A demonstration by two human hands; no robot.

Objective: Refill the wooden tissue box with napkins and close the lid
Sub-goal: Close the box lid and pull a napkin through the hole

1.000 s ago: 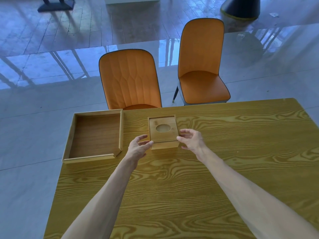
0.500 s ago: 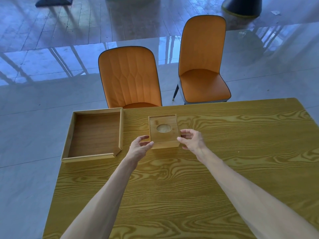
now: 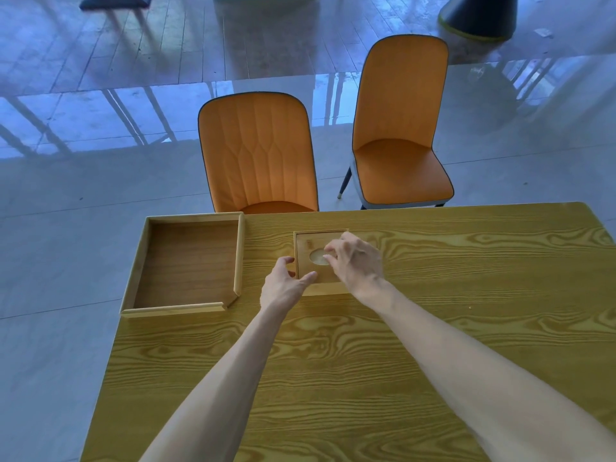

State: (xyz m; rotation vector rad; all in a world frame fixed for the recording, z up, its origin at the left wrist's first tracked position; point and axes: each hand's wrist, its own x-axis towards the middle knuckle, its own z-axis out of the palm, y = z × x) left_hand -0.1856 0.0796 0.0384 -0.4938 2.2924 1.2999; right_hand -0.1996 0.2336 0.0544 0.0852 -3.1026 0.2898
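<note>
A small square wooden tissue box (image 3: pixel 308 246) stands on the yellow wooden table (image 3: pixel 366 361) near its far edge, lid on, with a round hole (image 3: pixel 316 256) in the top. My left hand (image 3: pixel 281 286) grips the box's near left corner, thumb on the lid edge. My right hand (image 3: pixel 355 260) hovers over the lid, fingertips at the rim of the hole, covering the right half of the box. No napkins are in view.
A shallow wooden tray (image 3: pixel 186 265) lies at the table's far left corner, its near right corner open. Two orange chairs stand behind the table, one (image 3: pixel 258 155) pushed in, the other (image 3: pixel 400 128) further back. Glossy floor lies all around.
My right hand left the box's right side and moved up over the lid to the hole. My left hand closed in on the near left corner.
</note>
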